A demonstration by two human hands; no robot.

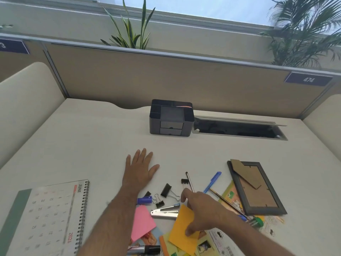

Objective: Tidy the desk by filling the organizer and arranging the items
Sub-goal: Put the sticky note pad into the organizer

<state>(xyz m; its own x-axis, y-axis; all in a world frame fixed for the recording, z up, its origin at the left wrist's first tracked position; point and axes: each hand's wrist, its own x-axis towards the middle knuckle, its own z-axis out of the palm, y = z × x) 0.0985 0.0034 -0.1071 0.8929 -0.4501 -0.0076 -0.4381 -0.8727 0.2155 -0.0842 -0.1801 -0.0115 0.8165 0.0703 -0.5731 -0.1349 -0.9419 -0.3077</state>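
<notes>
Pale surface (92,137), organizer (171,118) at the back; left hand (141,170) lies flat and open, right hand (200,209) pinches an orange sticky note (181,230).

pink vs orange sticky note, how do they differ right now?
The pink sticky note lies untouched beside the left forearm; the orange sticky note is pinched at its edge by the right hand. The pink one sits left of the stapler, the orange one right of it, overlapping its end. Both are angled squares overlapping the paper clutter.
</notes>
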